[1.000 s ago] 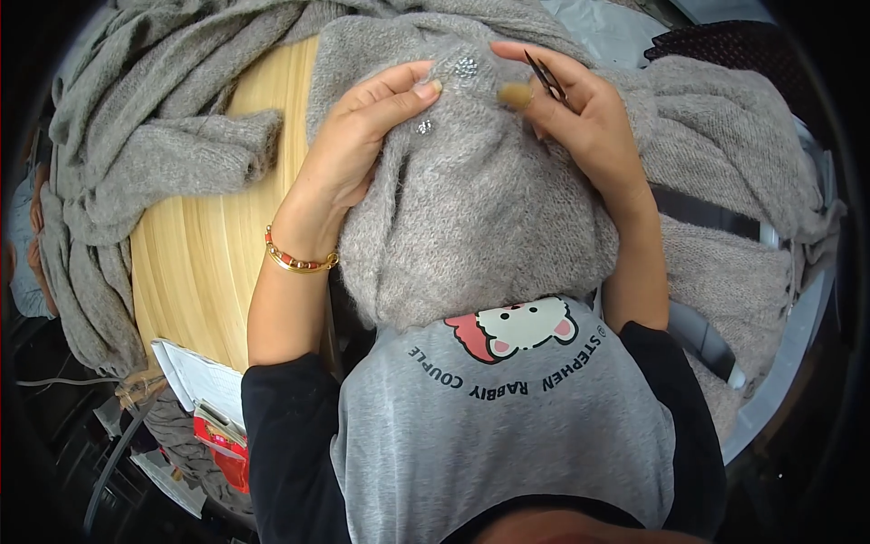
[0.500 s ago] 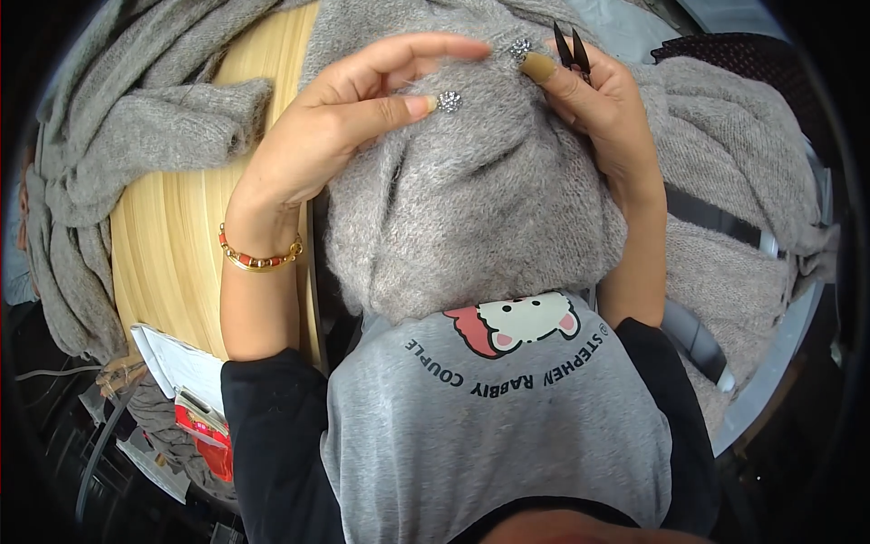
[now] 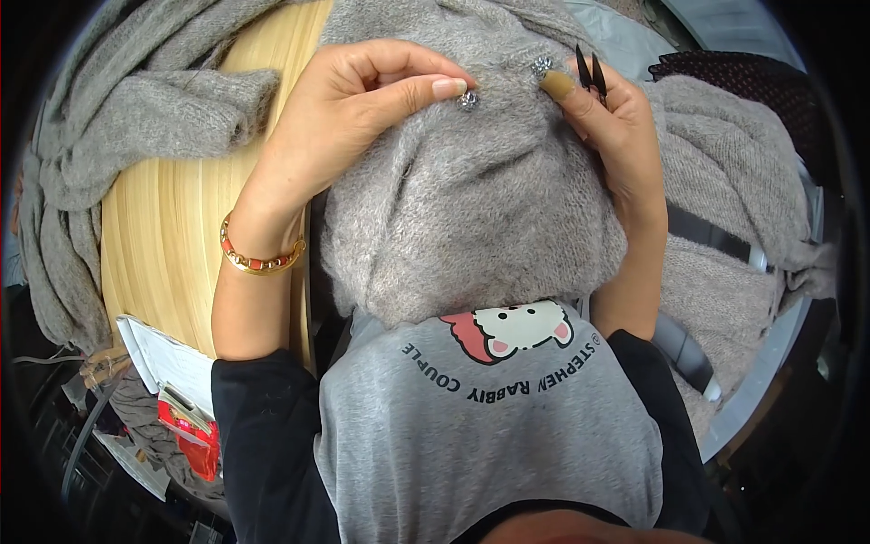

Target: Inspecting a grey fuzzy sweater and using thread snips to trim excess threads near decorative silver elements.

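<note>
Left hand [image 3: 337, 113] has closed on sparkly button [image 3: 468, 102]

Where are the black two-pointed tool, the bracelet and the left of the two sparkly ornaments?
Black two-pointed tool [image 3: 583, 70], head view: on its left blade.
Bracelet [image 3: 257, 265], head view: on its band's front.
Left sparkly ornament [image 3: 468, 101], head view: on its glittering face.

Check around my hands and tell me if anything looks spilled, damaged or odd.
Nothing looks spilled or visibly damaged. One mildly odd thing: on your right hand, a tan cover sits over the thumb tip, while your left hand has a bare thumb. Black-bladed snips also jut up from the right hand, blades apart, near the grey knit.
</note>
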Action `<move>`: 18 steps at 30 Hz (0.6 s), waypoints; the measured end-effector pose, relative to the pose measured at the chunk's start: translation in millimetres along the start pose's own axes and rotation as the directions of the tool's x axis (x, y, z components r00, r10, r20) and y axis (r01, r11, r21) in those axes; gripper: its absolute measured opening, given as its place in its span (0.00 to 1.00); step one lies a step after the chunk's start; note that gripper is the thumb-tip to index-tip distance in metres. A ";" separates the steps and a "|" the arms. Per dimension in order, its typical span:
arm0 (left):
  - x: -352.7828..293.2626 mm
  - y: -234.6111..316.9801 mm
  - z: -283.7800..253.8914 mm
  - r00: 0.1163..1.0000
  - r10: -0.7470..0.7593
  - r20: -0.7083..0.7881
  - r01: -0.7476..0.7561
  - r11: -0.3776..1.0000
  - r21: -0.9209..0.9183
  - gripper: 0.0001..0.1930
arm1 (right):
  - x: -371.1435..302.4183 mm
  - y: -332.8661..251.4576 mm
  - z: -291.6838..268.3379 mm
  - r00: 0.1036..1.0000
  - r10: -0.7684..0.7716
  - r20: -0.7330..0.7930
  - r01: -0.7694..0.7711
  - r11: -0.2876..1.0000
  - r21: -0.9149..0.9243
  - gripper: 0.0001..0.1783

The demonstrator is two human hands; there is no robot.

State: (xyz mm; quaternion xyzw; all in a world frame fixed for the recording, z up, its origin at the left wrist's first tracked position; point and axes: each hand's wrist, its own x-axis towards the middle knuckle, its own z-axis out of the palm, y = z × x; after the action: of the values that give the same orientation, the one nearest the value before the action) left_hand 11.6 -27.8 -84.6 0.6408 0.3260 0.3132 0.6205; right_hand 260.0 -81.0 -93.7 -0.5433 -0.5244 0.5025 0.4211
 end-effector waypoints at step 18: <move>-7.5 19.0 5.0 0.959 0.210 -0.188 -0.187 0.974 0.131 0.06 | 0.4 -33.4 19.0 0.938 -0.306 0.164 0.319 0.946 -0.056 0.16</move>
State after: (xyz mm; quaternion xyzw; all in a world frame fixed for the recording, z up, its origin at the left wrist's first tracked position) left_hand 11.8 -37.1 -65.8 0.6692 0.3378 0.4182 0.5130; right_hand 236.3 -78.8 -63.5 -0.4294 -0.6549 0.4477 0.4316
